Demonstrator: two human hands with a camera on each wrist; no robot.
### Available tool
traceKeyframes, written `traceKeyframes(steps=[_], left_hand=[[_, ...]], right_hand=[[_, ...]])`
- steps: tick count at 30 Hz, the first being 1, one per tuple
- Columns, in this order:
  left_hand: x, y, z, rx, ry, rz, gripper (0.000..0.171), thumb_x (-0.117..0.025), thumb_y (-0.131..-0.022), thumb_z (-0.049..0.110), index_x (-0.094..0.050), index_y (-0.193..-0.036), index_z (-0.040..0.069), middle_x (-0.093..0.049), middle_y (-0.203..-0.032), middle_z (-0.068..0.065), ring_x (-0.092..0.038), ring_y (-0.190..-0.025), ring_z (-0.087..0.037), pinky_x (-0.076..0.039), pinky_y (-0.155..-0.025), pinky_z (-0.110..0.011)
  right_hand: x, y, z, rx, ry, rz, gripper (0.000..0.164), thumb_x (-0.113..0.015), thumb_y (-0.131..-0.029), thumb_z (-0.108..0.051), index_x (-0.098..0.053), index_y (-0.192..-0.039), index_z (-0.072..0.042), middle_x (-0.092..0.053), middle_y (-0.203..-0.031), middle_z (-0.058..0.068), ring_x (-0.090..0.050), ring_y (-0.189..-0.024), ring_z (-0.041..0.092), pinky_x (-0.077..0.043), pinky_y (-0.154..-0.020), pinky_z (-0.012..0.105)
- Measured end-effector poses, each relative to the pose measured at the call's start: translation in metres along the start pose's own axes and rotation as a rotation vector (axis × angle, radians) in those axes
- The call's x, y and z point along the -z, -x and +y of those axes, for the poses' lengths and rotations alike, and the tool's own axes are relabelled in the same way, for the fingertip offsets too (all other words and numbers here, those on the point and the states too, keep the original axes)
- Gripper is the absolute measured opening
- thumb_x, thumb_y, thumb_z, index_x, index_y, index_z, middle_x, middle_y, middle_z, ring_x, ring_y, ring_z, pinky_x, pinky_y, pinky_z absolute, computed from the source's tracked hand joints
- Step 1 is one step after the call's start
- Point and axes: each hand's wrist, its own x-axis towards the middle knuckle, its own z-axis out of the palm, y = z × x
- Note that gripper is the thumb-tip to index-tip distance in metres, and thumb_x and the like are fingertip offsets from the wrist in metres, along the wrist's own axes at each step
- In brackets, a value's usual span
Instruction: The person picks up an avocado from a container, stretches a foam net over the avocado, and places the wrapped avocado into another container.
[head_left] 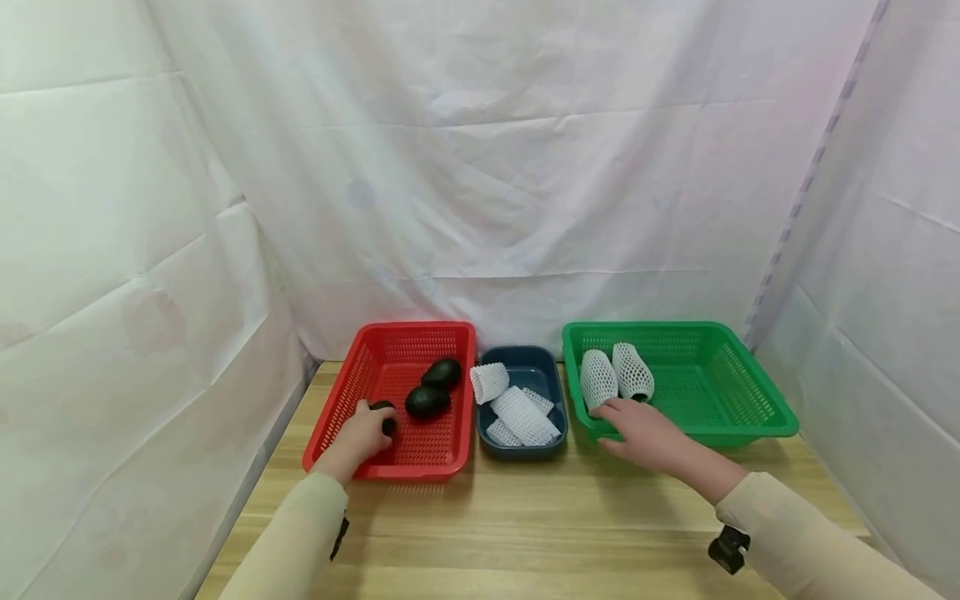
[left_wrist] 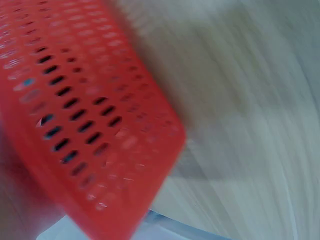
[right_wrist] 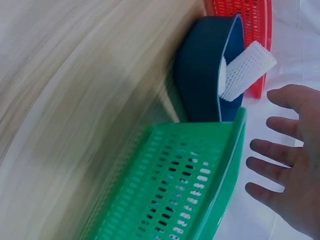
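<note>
By the desk's point(head_left: 525, 525) far-left corner stands a red basket point(head_left: 386, 473), and the left hand point(head_left: 358, 437) reaches into it, fingers curled round an avocado point(head_left: 388, 427) mostly covered by the grip. Two loose avocados, a rear one point(head_left: 441, 374) and a front one point(head_left: 427, 402), lie just beside it. The held fruit looks smooth and rounded, so a lift with only the fingertips round one end could let it slip and bruise; a low lift could also knock it on the basket's near rim.

Midway along the far edge, a blue tray point(head_left: 528, 377) holds white foam sleeves. One sleeve point(head_left: 491, 382) perches over the tray's left rim against the red basket, so a brush from a passing wrist might tip it out. Another point(head_left: 525, 417) lies across others, and light foam like this could drag its neighbours along if tugged.

Toward the far-right corner, the green basket point(head_left: 697, 392) has two sleeved pieces inside, a left one point(head_left: 598, 379) and a right one point(head_left: 633, 372). The right hand point(head_left: 647, 433) is over its near-left corner, fingers spread and holding nothing; dropping carelessly, it could press on the rim and tilt the basket.
</note>
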Motion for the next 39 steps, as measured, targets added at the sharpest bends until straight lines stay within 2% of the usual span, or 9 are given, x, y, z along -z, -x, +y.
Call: traceKeyframes(steps=[5,10,18,22,25,30,33,36,39], left_hand=[[0.008,0.007,0.013,-0.024,0.174,0.058,0.041,-0.073,-0.083,0.008,-0.065,-0.121,0.02,-0.036,-0.133,-0.032,-0.054,-0.105,-0.043,-0.048,-0.086,-0.057],[0.01,0.016,0.032,-0.048,0.337,0.068,0.044,-0.072,-0.084,0.009,-0.061,-0.124,0.023,-0.04,-0.136,-0.027,-0.051,-0.113,-0.04,-0.045,-0.09,-0.055],[0.002,0.032,0.068,-0.154,0.581,0.086,0.047,-0.075,-0.084,0.009,-0.057,-0.124,0.026,-0.05,-0.131,-0.011,-0.05,-0.11,-0.032,-0.049,-0.087,-0.05],[-0.003,0.04,0.089,-0.147,0.707,0.066,0.041,-0.074,-0.087,0.017,-0.056,-0.122,0.031,-0.047,-0.135,-0.011,-0.049,-0.115,-0.035,-0.049,-0.09,-0.051],[-0.008,0.044,0.101,-0.181,0.77,0.043,0.03,-0.068,-0.093,0.024,-0.057,-0.121,0.031,-0.047,-0.135,-0.01,-0.048,-0.118,-0.033,-0.047,-0.093,-0.05],[-0.02,0.047,0.118,-0.253,0.859,-0.051,0.024,-0.06,-0.098,0.02,-0.057,-0.121,0.022,-0.048,-0.131,-0.013,-0.059,-0.097,-0.028,-0.054,-0.081,-0.043],[-0.027,0.048,0.13,-0.254,0.945,-0.104,0.034,-0.063,-0.096,0.017,-0.055,-0.129,0.018,-0.047,-0.129,-0.018,-0.062,-0.088,-0.027,-0.057,-0.072,-0.043],[-0.036,0.049,0.14,-0.234,1.021,-0.138,0.052,-0.065,-0.094,0.015,-0.047,-0.143,0.018,-0.044,-0.128,-0.022,-0.061,-0.093,-0.027,-0.057,-0.072,-0.048],[-0.047,0.051,0.148,-0.225,1.069,-0.17,0.067,-0.067,-0.092,0.013,-0.035,-0.151,0.01,-0.041,-0.134,-0.025,-0.059,-0.101,-0.03,-0.056,-0.075,-0.051]], right_hand=[[0.001,-0.001,-0.01,0.052,0.014,0.085,0.038,-0.073,-0.088,-0.024,-0.065,-0.119,-0.005,-0.062,-0.113,0.008,-0.061,-0.101,0.026,-0.052,-0.081,0.044],[-0.003,-0.002,-0.02,0.095,-0.005,0.175,0.029,-0.073,-0.087,-0.02,-0.068,-0.114,-0.008,-0.063,-0.108,0.005,-0.061,-0.099,0.024,-0.053,-0.08,0.042],[-0.014,-0.007,-0.036,0.136,-0.075,0.201,0.026,-0.068,-0.09,-0.017,-0.067,-0.114,-0.007,-0.065,-0.107,0.005,-0.061,-0.1,0.024,-0.052,-0.083,0.043],[-0.017,-0.009,-0.044,0.144,-0.102,0.18,0.029,-0.067,-0.091,-0.018,-0.066,-0.118,-0.007,-0.066,-0.111,0.005,-0.061,-0.103,0.024,-0.052,-0.085,0.042],[-0.02,-0.01,-0.049,0.147,-0.122,0.172,0.031,-0.068,-0.091,-0.019,-0.065,-0.12,-0.007,-0.066,-0.113,0.005,-0.061,-0.105,0.024,-0.051,-0.086,0.042],[-0.024,-0.01,-0.058,0.156,-0.158,0.159,0.032,-0.068,-0.092,-0.02,-0.063,-0.121,-0.009,-0.066,-0.109,0.002,-0.062,-0.101,0.019,-0.052,-0.083,0.039],[-0.028,-0.01,-0.062,0.161,-0.193,0.152,0.032,-0.068,-0.091,-0.018,-0.063,-0.121,-0.009,-0.066,-0.107,0.002,-0.062,-0.099,0.019,-0.052,-0.083,0.04],[-0.032,-0.01,-0.066,0.163,-0.234,0.137,0.033,-0.069,-0.091,-0.016,-0.063,-0.122,-0.007,-0.067,-0.106,0.003,-0.062,-0.098,0.018,-0.052,-0.084,0.04],[-0.038,-0.01,-0.069,0.158,-0.276,0.109,0.035,-0.069,-0.091,-0.018,-0.062,-0.124,-0.007,-0.067,-0.107,0.003,-0.062,-0.099,0.016,-0.052,-0.085,0.039]])
